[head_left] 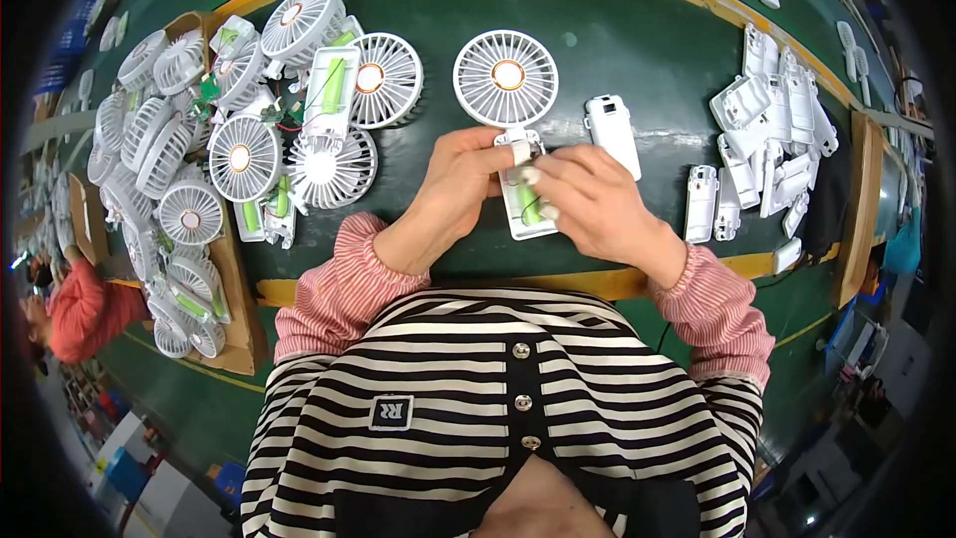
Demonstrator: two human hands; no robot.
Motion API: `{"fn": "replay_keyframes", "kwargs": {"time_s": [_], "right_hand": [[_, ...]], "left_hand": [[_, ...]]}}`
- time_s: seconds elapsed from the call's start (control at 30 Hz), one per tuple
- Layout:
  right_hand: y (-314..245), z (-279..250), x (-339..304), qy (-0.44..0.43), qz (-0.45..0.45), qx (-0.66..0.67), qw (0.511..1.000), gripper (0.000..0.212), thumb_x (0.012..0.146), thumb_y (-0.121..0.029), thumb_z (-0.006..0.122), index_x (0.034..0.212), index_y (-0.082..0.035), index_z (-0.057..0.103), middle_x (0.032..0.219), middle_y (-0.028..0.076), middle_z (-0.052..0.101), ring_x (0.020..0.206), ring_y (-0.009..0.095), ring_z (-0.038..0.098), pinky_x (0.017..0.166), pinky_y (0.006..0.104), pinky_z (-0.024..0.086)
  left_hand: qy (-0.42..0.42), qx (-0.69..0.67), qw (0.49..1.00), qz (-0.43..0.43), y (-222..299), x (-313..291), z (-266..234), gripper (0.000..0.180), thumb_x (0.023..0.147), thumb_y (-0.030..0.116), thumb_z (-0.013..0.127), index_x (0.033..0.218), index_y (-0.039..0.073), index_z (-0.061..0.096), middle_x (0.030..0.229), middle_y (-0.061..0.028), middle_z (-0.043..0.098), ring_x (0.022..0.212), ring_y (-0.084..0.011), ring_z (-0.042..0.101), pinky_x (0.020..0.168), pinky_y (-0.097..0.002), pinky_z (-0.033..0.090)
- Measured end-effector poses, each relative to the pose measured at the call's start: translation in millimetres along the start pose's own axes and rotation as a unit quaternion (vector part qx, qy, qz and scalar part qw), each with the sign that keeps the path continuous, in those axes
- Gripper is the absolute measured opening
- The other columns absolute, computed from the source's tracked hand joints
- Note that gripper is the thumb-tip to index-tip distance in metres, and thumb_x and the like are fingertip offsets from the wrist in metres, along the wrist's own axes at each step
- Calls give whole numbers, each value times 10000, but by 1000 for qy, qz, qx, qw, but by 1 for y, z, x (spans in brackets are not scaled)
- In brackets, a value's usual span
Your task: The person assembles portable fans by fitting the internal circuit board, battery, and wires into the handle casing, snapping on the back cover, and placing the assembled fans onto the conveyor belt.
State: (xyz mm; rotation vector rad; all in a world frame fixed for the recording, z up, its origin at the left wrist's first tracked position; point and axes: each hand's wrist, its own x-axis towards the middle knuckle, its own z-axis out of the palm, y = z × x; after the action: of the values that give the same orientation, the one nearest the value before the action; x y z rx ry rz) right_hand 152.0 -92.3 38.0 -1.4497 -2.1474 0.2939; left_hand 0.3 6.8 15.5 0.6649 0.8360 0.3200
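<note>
A white handheld fan (506,78) lies on the green table in front of me, its round grille pointing away from me. Its handle is uncovered and shows a green battery (529,207) inside. My left hand (456,179) grips the top of the handle from the left, fingers closed near the neck. Over the same spot, my right hand (590,194) has its fingers pinched together at the handle's upper end. What small part lies between the fingers there is hidden. Just right of the fan lies a white handle cover (612,135).
Many white fans (191,212) are heaped on the left, partly in a cardboard box (239,314). On the right lies a pile of white handle covers (772,130), beside a brown board (854,209). Another person in a red top (95,309) is at far left.
</note>
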Motion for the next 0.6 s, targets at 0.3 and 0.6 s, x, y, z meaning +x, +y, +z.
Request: {"fn": "replay_keyframes", "kwargs": {"time_s": [0.3, 0.6], "right_hand": [[-5, -1, -29, 145, 241, -135, 950, 455, 650, -76, 643, 1063, 42, 491, 980, 178, 542, 800, 322, 519, 683, 384, 438], [0, 3, -30, 133, 264, -175, 939, 456, 652, -73, 643, 1067, 39, 493, 1015, 184, 531, 839, 329, 507, 699, 384, 442]], "left_hand": [[-35, -31, 998, -33, 11, -1, 0, 261, 815, 63, 462, 1014, -96, 520, 969, -185, 607, 857, -256, 623, 773, -351, 507], [-42, 18, 999, -15, 8, -1, 0, 286, 774, -8, 448, 1038, -96, 513, 970, -176, 608, 860, -241, 623, 773, -348, 511]]}}
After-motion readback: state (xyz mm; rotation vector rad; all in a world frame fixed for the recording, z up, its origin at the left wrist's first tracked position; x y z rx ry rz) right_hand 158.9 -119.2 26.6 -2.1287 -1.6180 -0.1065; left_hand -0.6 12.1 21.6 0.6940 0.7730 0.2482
